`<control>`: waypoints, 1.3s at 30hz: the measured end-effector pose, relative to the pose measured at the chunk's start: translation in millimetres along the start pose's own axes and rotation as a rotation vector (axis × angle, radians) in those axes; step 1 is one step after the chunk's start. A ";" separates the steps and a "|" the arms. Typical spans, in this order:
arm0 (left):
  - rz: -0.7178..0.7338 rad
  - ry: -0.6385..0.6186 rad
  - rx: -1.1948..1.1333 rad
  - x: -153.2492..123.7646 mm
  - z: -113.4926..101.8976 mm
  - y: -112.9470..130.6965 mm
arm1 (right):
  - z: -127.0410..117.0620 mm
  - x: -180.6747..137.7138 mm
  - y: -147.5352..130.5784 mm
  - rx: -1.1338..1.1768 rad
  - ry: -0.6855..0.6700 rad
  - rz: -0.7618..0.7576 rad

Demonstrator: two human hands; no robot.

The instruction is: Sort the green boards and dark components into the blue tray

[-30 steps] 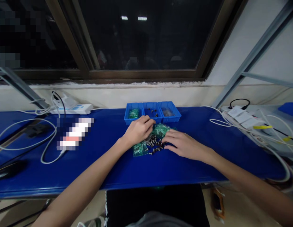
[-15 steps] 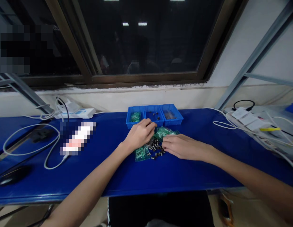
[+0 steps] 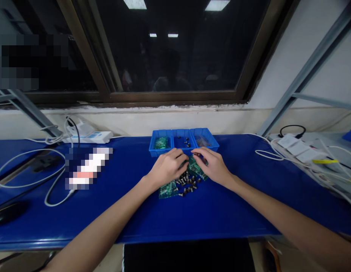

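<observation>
A pile of small dark metal parts lies on the blue mat among green circuit boards. My left hand rests curled at the pile's far left edge, fingers closed; what they hold is hidden. My right hand hovers over the boards just in front of the blue bins, thumb and fingers pinched together on something too small to name. Three joined blue bins stand right behind both hands: the left one holds green boards, the middle one a few dark parts, the right one clear bags.
The blue mat covers the bench. White cables and a white power strip lie at the left, a dark mouse at the near left edge. More cables and white adapters crowd the right. A window sill runs behind.
My right hand has lifted from the right side of the pile and moved forward to just before the bins. My left hand has barely shifted.
</observation>
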State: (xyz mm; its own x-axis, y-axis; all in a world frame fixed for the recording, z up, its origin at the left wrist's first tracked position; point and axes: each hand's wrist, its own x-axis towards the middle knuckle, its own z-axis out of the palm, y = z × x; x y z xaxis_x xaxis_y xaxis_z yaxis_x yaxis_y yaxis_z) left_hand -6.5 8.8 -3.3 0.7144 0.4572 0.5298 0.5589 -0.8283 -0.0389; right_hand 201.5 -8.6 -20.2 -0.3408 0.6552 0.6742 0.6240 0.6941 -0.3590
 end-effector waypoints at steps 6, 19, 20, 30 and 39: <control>0.010 0.052 0.028 -0.6 3.4 5.1 | 4.7 -3.2 -11.8 0.008 0.055 0.129; -0.065 0.112 -0.015 -2.1 7.3 8.0 | 7.2 -3.1 -11.7 0.102 0.011 0.158; -0.071 0.110 -0.033 -2.3 7.3 8.3 | 7.0 -3.0 -10.8 0.107 0.004 0.156; -0.090 0.133 -0.109 -2.9 6.9 10.4 | 6.6 -3.0 -8.4 0.124 -0.030 0.191; -0.082 0.118 -0.118 -3.5 7.9 4.0 | 7.7 -2.2 -10.4 0.127 0.004 0.190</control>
State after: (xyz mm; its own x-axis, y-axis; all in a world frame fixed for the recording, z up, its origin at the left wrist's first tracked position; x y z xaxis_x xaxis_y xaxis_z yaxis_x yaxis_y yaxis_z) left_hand -3.4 6.4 -11.9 0.6104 0.4888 0.6233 0.5549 -0.8254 0.1039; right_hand 190.4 -15.0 -22.8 -0.2224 0.7767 0.5893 0.5830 0.5904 -0.5581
